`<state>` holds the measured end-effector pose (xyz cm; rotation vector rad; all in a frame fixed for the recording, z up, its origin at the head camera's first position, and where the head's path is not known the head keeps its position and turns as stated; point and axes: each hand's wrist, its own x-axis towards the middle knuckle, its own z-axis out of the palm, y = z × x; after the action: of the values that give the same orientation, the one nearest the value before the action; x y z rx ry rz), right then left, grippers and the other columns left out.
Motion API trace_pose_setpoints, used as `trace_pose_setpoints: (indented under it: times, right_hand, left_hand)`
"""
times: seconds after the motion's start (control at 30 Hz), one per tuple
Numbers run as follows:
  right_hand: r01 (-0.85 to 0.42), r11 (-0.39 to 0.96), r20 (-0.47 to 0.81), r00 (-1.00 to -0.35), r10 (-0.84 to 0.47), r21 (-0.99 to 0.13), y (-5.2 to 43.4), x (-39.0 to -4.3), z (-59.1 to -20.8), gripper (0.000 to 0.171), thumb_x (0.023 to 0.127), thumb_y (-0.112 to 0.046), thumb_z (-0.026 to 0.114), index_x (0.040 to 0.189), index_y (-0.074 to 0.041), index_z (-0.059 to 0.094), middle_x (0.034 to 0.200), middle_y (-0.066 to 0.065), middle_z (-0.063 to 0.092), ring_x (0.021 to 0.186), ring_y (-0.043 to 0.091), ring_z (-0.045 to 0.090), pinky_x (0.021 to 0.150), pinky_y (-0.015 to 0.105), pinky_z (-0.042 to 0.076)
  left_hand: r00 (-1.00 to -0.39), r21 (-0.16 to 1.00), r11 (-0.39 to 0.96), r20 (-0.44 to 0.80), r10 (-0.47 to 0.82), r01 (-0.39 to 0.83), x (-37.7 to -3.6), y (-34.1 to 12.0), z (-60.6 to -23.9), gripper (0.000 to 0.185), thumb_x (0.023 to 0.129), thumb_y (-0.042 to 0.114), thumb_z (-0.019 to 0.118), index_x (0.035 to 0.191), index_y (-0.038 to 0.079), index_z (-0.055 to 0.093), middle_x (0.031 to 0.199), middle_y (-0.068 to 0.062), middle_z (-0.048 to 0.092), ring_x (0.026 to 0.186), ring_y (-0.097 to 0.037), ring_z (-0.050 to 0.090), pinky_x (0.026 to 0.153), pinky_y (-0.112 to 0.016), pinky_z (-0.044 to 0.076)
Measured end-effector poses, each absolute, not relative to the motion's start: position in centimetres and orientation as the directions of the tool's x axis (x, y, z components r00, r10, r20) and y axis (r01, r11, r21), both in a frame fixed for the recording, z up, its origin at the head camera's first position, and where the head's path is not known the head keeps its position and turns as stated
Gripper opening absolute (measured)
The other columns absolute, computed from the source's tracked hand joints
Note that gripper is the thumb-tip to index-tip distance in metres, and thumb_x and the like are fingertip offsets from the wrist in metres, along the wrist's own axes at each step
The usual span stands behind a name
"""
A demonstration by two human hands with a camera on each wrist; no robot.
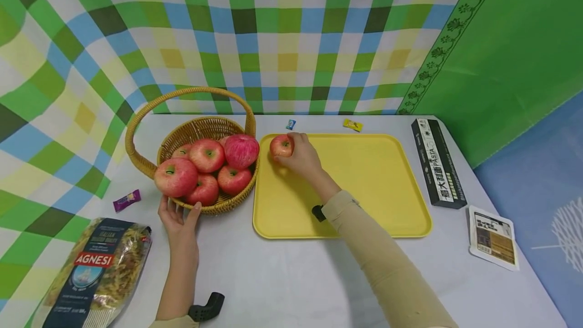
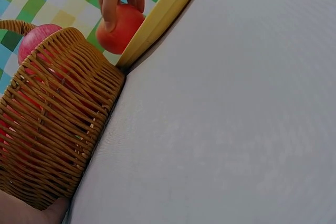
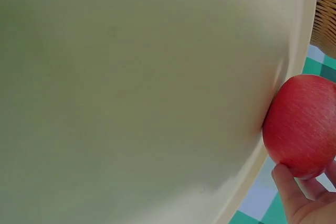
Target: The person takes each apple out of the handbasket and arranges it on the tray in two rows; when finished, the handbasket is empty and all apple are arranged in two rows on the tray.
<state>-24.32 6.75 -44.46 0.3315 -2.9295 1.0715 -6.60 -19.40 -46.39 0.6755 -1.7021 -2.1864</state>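
Note:
My right hand (image 1: 304, 158) grips a red apple (image 1: 280, 147) with thumb and fingers at the far left corner of the yellow tray (image 1: 360, 186). In the right wrist view the apple (image 3: 302, 124) appears beside the tray's raised rim, with fingertips on its surface. My left hand (image 1: 180, 224) rests against the near side of a wicker basket (image 1: 223, 208), thumb and fingers spread on its wall. Several red apples (image 1: 207, 156) fill that basket. Its base and part of the left hand (image 2: 31, 213) show in the left wrist view.
Left of the basket lie a purple wrapped candy (image 1: 126, 200) and a bag of pasta (image 1: 97, 272). Blue (image 1: 291, 124) and yellow (image 1: 352, 125) packets sit behind the tray. A black pasta box (image 1: 438, 163) and a white-brown pouch (image 1: 493, 237) lie on the right.

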Motion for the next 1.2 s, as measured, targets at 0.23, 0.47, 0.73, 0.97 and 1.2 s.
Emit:
trace_pose_setpoints:
  times: [0.23, 0.47, 0.73, 0.97, 1.2]
  right_hand:
    - [-0.218, 0.766, 0.077, -0.973, -0.216, -0.605, 6.5, -24.2, -44.2, 0.078, 0.08, -0.04, 0.077, 0.14, -0.005, 0.043, 0.136, 0.018, 0.043, 0.117, 0.034, 0.051, 0.1, 0.045, 0.044]
    - [-0.239, 0.781, 0.079, -0.968, -0.238, -0.577, 6.4, -24.2, -44.2, 0.076, 0.081, -0.04, 0.076, 0.14, -0.005, 0.043, 0.137, 0.018, 0.043, 0.117, 0.034, 0.05, 0.1, 0.043, 0.043]
    - [-0.25, 0.767, 0.096, -0.966, -0.24, -0.592, 6.6, -23.6, -43.1, 0.074, 0.083, -0.036, 0.072, 0.143, -0.006, 0.041, 0.141, 0.016, 0.042, 0.123, 0.032, 0.047, 0.103, 0.042, 0.041]
    - [-0.28, 0.736, 0.14, -0.959, -0.247, -0.617, 6.7, -22.4, -41.2, 0.072, 0.083, -0.033, 0.074, 0.142, -0.006, 0.042, 0.14, 0.015, 0.043, 0.125, 0.031, 0.045, 0.104, 0.043, 0.04]
    - [-0.325, 0.676, 0.193, -0.945, -0.266, -0.662, 6.5, -20.8, -39.3, 0.074, 0.083, -0.04, 0.074, 0.142, -0.008, 0.043, 0.141, 0.012, 0.044, 0.128, 0.027, 0.044, 0.105, 0.041, 0.04]
  left_hand:
    - [-0.849, 0.965, -0.254, -0.187, -0.493, -0.065, -6.6, -19.4, -46.3, 0.083, 0.093, 0.013, 0.065, 0.151, 0.032, 0.008, 0.16, 0.003, 0.005, 0.146, -0.015, 0.007, 0.113, -0.027, 0.024]
    - [-0.849, 0.965, -0.251, -0.195, -0.492, -0.076, -6.4, -19.4, -46.2, 0.084, 0.093, 0.014, 0.065, 0.151, 0.033, 0.006, 0.16, 0.003, 0.004, 0.146, -0.015, 0.005, 0.114, -0.027, 0.023]
    - [-0.851, 0.966, -0.251, -0.178, -0.494, -0.057, -6.4, -19.3, -46.2, 0.083, 0.093, 0.01, 0.063, 0.151, 0.03, 0.007, 0.16, 0.002, 0.005, 0.146, -0.015, 0.006, 0.115, -0.03, 0.02]
    - [-0.854, 0.967, -0.251, -0.168, -0.492, -0.046, -6.5, -19.4, -46.4, 0.083, 0.093, 0.009, 0.063, 0.151, 0.03, 0.007, 0.16, 0.002, 0.006, 0.146, -0.015, 0.006, 0.115, -0.03, 0.021]
    - [-0.853, 0.967, -0.25, -0.164, -0.495, -0.041, -6.5, -19.3, -46.3, 0.083, 0.093, 0.01, 0.064, 0.151, 0.031, 0.008, 0.16, 0.002, 0.006, 0.146, -0.015, 0.006, 0.115, -0.031, 0.02]
